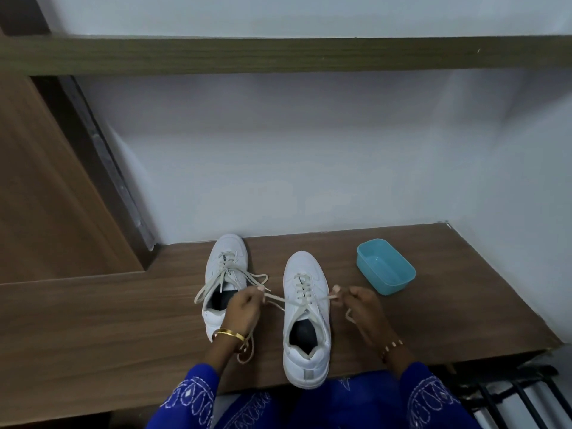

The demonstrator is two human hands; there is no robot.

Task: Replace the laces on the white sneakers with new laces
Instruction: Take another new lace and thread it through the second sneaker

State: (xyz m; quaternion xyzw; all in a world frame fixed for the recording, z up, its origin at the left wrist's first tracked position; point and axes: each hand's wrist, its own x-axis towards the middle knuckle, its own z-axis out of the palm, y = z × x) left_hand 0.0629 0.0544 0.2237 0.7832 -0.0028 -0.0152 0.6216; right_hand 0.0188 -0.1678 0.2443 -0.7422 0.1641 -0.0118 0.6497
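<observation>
Over the right-hand white lace-up sneaker (306,317), which stands toe-away near the front edge of the brown wood-grain tabletop (448,292), the two hands draw its flat cream lace (305,300) out to either side. The left hand (244,308), left of this sneaker, has its fingers curled and pinches one lace end between thumb and fingertips; a gold bangle (229,334) circles its wrist. The right hand (360,305), right of the sneaker, is likewise curled and pinches the other end, the surplus hanging in a loop below the palm; a beaded bracelet (393,346) sits on that wrist. The lace crosses the sneaker's eyelets up to the top row, so lacing appears nearly complete and tightening or tying seems to be the step in hand. Left of the sneaker, partly behind the left hand, stands the second white sneaker (224,280), already threaded, its cream lace (230,275) untied and trailing onto the tabletop. Right of and beyond the held sneaker rests a small rectangular teal plastic tub (385,266).

Risks: uneven pulling could leave one end too short to tie; a hard tug could drag the unweighted sneaker off the near edge; the left hand could snag the neighbouring loose lace.
</observation>
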